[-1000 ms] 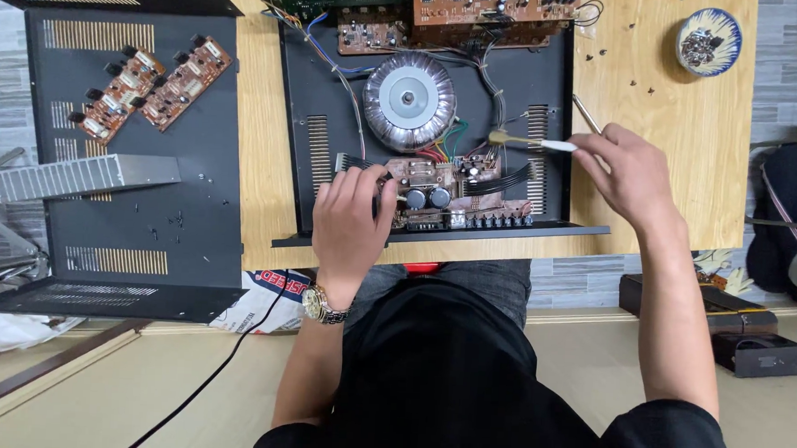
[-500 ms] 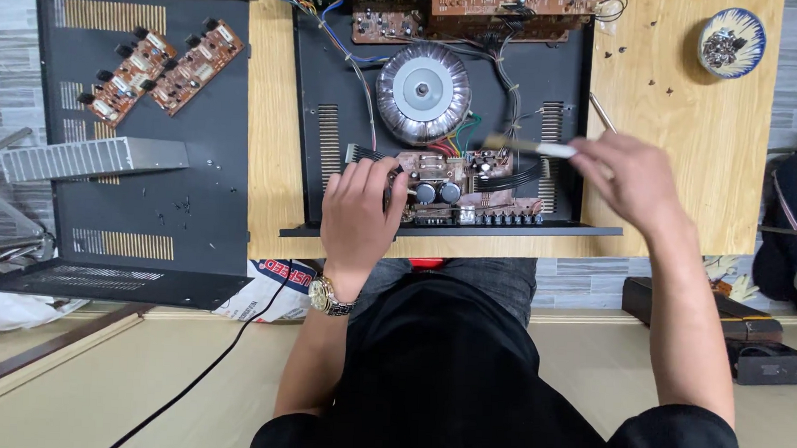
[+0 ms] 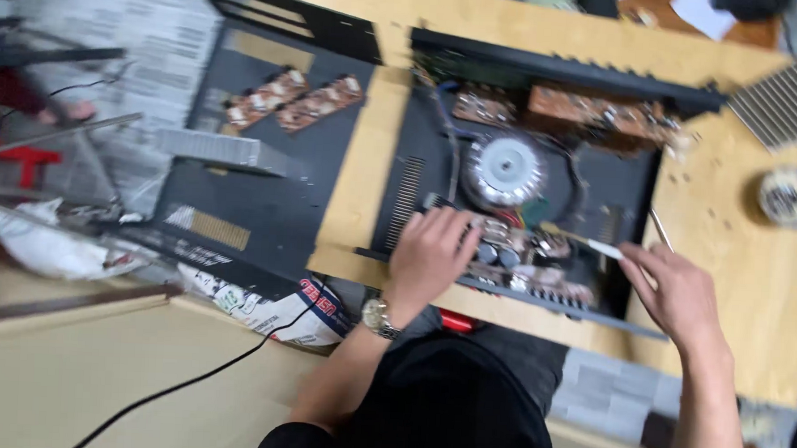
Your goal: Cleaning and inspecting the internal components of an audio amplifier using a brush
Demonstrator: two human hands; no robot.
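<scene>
Wooden bench [image 3: 365, 173], open black chassis [image 3: 638, 185], circuit board [image 3: 522, 256] inside

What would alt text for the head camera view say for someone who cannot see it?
Seen from above, a person's left hand rests on a circuit board inside an open black amplifier chassis, while the right hand holds a thin white-handled tool to the board. A round silver transformer sits behind it, on a wooden bench.

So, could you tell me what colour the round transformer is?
Silver-grey transformer, clearest in the head view.
</scene>
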